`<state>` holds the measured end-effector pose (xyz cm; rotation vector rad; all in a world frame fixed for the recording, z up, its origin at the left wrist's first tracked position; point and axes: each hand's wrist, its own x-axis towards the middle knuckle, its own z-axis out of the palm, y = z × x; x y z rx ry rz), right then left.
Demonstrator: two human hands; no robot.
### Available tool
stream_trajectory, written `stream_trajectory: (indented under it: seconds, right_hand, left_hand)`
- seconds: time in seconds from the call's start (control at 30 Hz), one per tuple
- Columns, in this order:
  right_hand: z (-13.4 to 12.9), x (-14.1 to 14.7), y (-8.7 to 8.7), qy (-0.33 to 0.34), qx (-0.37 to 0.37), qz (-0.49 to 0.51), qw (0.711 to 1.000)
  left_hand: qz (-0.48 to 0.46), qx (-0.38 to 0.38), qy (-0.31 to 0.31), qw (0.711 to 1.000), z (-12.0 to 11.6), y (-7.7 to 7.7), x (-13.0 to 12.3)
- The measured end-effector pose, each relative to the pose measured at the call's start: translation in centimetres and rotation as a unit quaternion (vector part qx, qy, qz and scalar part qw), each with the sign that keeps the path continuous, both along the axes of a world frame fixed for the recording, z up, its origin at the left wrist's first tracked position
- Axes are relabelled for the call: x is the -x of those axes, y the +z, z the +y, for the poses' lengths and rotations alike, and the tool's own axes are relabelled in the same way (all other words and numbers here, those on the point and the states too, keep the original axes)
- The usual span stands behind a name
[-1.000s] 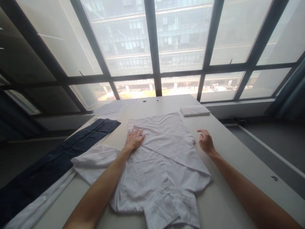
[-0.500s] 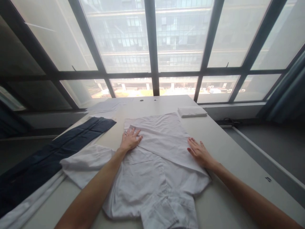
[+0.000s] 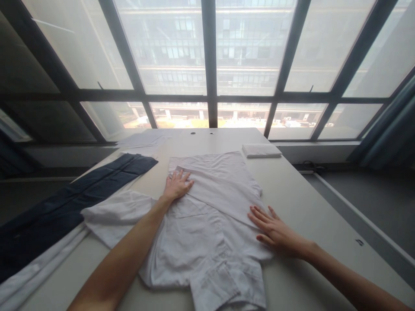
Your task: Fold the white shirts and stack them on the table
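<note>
A white shirt (image 3: 201,233) lies spread on the table with its collar toward me. One sleeve is laid slantwise across the shirt's body, its cuff end near the left edge; the other sleeve (image 3: 119,214) sticks out to the left. My left hand (image 3: 177,185) rests flat with spread fingers by the cuff end of the folded sleeve. On the shirt's right edge, near the shoulder, my right hand (image 3: 270,229) lies with its fingers stretched out over the cloth. Neither hand grips the fabric.
Dark blue trousers (image 3: 81,196) lie along the table's left side, with white cloth (image 3: 48,268) beside them. A folded white cloth (image 3: 262,150) sits at the back right of the white table (image 3: 311,203). Pale sheets (image 3: 139,140) lie at the back left. Large windows stand behind.
My right hand has moved down along the shirt's right edge toward me, and that edge is drawn inward near the shoulder. My left hand has stayed in about the same place.
</note>
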<state>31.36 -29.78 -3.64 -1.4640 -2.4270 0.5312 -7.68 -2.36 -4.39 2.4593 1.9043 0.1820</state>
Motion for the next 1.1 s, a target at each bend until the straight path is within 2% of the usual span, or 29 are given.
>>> stream_trajectory:
  seconds: [0.1,0.17,0.2,0.27,0.37,0.43,0.5,0.67,0.8,1.0,1.07,1.1]
  right_hand:
    - [1.1,0.6,1.0,-0.049,-0.021,0.085,0.995]
    - [2.8,2.0,1.5,-0.105,-0.043,0.200,0.973]
    - [3.9,2.8,1.7,-0.130,-0.037,0.273,0.952]
    - [6.5,4.4,1.7,-0.161,0.017,0.423,0.892]
    - [10.7,5.4,1.2,-0.166,0.111,0.565,0.801]
    - [12.9,4.8,0.7,-0.171,0.139,0.599,0.770]
    - [14.3,3.2,0.1,-0.174,0.157,0.619,0.749]
    - [15.3,-1.6,-1.1,-0.167,0.200,0.690,0.675]
    - [15.8,-3.2,-1.9,-0.207,0.133,0.710,0.660]
    - [16.4,-4.5,-2.7,-0.311,-0.080,0.700,0.638]
    - [16.3,-5.0,-2.7,-0.361,-0.153,0.652,0.649]
    - [16.1,-5.1,-2.6,-0.384,-0.185,0.612,0.666]
  left_hand:
    - [0.002,-0.008,0.000,1.000,-0.1,0.4,-0.1]
    - [0.008,-0.042,-0.012,0.999,-0.5,0.9,-0.5]
    - [0.009,-0.062,-0.030,0.998,-0.8,1.2,-0.8]
    - [0.005,-0.081,-0.099,0.992,-1.8,1.6,-1.9]
    - [-0.003,-0.048,-0.220,0.974,-3.7,1.6,-3.9]
    - [0.002,-0.023,-0.254,0.967,-4.6,1.1,-4.8]
    - [0.009,0.001,-0.258,0.966,-5.1,0.5,-5.2]
    - [0.014,0.022,-0.254,0.967,-4.8,-0.2,-4.7]
    - [0.017,0.025,-0.250,0.968,-4.7,-0.2,-4.7]
    - [0.015,0.017,-0.248,0.969,-4.7,-0.3,-4.8]
    - [0.018,0.016,-0.246,0.969,-4.7,-0.3,-4.8]
    - [0.019,0.016,-0.245,0.969,-4.7,-0.3,-4.8]
